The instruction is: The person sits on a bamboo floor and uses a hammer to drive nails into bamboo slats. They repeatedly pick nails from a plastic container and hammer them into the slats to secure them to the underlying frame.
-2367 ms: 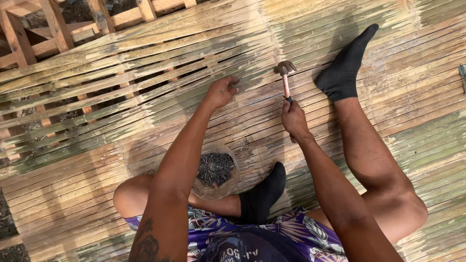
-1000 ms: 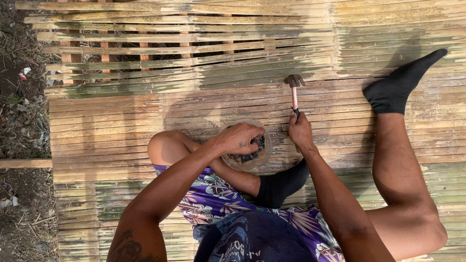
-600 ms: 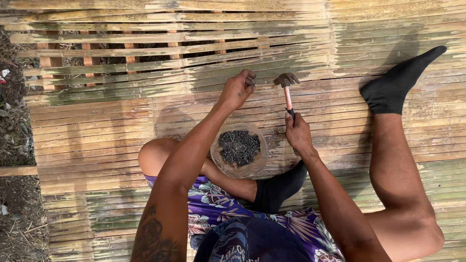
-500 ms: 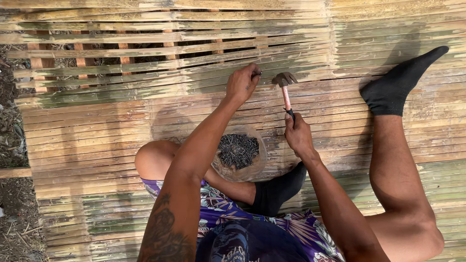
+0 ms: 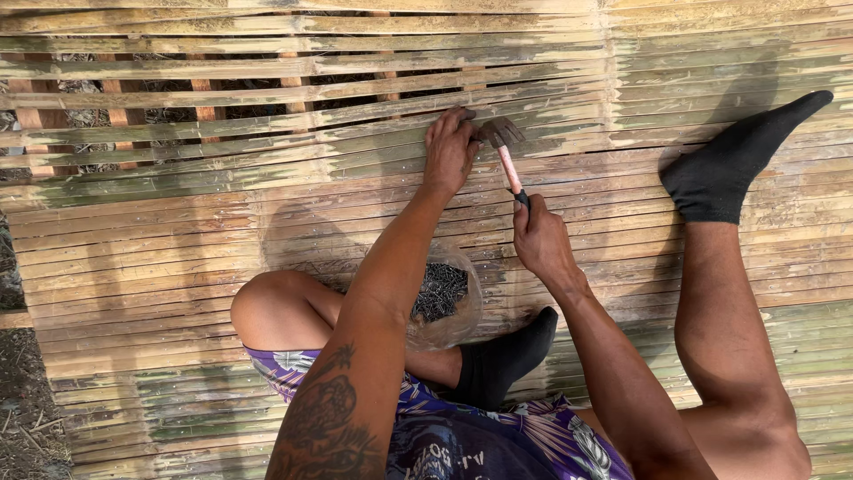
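The right hand (image 5: 540,238) has its fingers clamped on the hammer (image 5: 506,153), whose head lies just beside the left hand (image 5: 449,147). Left fingers are pinched together against a slat; what they hold is too small to tell. Below them, between the knees, a clear bag (image 5: 442,302) holds dark nails. Above the fingers the bamboo floor (image 5: 160,240) opens into gaps. A socked foot (image 5: 729,169) lies well right.

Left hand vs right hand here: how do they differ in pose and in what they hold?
The left hand reaches farther up the bamboo slats, fingers pinched down on a slat beside the hammer's head; whether it holds a nail is hidden. The right hand sits lower, fist wrapped round the hammer handle. Both hover over the same slatted panel.
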